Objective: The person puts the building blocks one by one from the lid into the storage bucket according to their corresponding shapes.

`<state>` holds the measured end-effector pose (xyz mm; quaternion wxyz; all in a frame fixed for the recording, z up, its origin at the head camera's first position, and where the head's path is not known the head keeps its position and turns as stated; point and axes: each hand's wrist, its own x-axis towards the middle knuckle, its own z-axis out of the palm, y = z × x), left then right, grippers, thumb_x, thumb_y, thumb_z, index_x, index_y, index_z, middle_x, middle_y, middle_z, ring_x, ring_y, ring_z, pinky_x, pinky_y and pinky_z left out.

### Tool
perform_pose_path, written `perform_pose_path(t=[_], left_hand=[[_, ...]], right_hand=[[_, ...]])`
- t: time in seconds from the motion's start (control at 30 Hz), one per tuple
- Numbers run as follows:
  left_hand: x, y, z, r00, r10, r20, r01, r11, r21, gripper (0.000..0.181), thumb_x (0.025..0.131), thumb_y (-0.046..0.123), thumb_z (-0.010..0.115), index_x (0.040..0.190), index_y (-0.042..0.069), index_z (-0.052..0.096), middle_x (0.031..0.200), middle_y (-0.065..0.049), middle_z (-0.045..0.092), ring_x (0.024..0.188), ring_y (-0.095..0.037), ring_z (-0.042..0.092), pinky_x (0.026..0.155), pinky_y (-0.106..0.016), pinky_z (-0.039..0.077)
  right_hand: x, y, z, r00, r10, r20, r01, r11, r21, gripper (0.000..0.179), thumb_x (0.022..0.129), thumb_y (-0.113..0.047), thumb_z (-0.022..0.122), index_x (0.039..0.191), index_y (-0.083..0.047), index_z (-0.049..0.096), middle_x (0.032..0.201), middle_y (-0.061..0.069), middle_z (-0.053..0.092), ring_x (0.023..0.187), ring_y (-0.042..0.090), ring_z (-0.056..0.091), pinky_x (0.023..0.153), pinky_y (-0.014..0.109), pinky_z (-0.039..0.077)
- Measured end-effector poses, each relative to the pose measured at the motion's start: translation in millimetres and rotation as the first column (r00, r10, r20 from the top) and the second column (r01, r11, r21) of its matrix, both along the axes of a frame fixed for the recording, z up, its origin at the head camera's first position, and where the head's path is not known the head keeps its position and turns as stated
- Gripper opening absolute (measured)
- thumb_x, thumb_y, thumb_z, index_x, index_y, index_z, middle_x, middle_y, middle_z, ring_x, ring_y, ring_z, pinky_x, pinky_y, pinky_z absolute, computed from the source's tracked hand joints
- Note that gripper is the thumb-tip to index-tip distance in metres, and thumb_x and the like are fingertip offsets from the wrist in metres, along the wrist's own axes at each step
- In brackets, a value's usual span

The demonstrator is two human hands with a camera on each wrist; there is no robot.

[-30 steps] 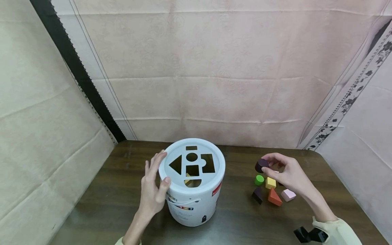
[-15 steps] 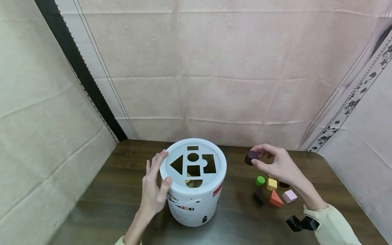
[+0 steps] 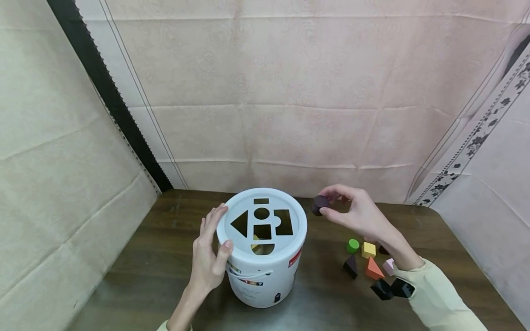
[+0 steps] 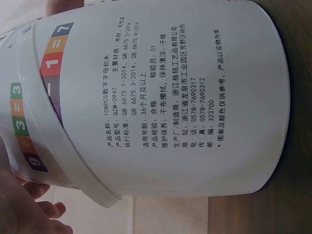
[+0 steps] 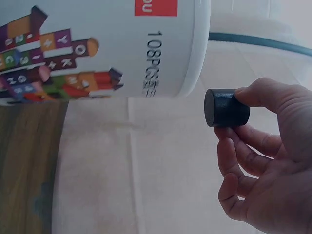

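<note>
We count at least six small coloured blocks (image 3: 368,250), two partly hidden by the right arm (image 3: 430,289). The right hand (image 3: 356,210) pinches one dark cylinder (image 3: 320,205) beside one white bucket (image 3: 261,292); the left hand (image 3: 207,259), thumb spread, touches its lid (image 3: 290,202).

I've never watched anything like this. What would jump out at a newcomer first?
Probably the big white bucket standing on the dark table, with its pierced lid and the left hand resting at its edge. Next, the dark cylinder pinched in the right hand, just right of the bucket in the head view. Then the bright green, yellow and orange blocks grouped below that hand.
</note>
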<state>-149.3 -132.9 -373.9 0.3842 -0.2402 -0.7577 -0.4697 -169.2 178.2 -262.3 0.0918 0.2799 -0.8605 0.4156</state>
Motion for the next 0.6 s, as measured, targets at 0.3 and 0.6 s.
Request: perform_pose_path(t=[0.3,0.6], left_hand=[[1.7,-0.8,0.5,1.000,0.000,0.022,0.000,1.000,-0.007,0.065,0.087,0.052,0.041,0.130,0.004,0.047,0.132,-0.012,0.046,0.122,-0.030,0.038,0.093,-0.045,0.033],[3.2,-1.5,1.7,0.999,-0.001,0.033,0.002,1.000,-0.016,0.063,0.088,0.051,0.042,0.131,0.005,0.046,0.133,-0.011,0.045,0.121,-0.027,0.040,0.088,-0.039,0.038]], right_hand=[[-1.5,-24.6,12.1,0.997,0.077,-0.019,-0.077,0.997,-0.002,0.026,0.076,-0.005,0.070,0.101,-0.006,0.062,0.089,0.005,0.062,0.082,0.024,0.054,0.068,0.034,0.040],[-19.1,-43.5,2.8,0.978,0.175,-0.116,-0.175,0.984,0.005,0.027,0.075,-0.005,0.071,0.100,-0.007,0.063,0.087,0.000,0.062,0.079,0.019,0.054,0.066,0.034,0.039]])
